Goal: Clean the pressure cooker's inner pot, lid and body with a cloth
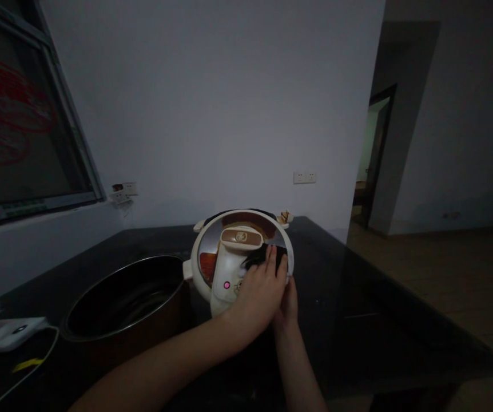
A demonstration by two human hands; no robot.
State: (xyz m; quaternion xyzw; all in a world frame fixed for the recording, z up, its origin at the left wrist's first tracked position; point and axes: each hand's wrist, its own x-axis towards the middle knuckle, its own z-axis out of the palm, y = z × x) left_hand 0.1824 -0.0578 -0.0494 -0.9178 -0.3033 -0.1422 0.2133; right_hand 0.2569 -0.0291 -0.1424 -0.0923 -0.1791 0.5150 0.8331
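A round cooker lid [207,243], white-rimmed with a shiny metal face and a brown-topped handle [241,237], stands tilted toward me above the dark countertop. My left hand [263,283] reaches across its face, fingers pressed onto a black cloth [257,253] lying against the metal. At the lid's lower right edge is my right hand [288,303], gripping the rim; part of its fingers is hidden behind the lid. A pink round button [226,285] shows on the lid's white panel. Behind the lid, a pot-like body with pale side handles [198,226] is mostly hidden.
A large dark pot [130,332] without a cover stands to the left on the black countertop [349,320]. Farther left lie a white device [10,333] with a cable and a yellow strip [27,364]. Wall sockets [304,178] sit behind; the counter's edge slants along the right.
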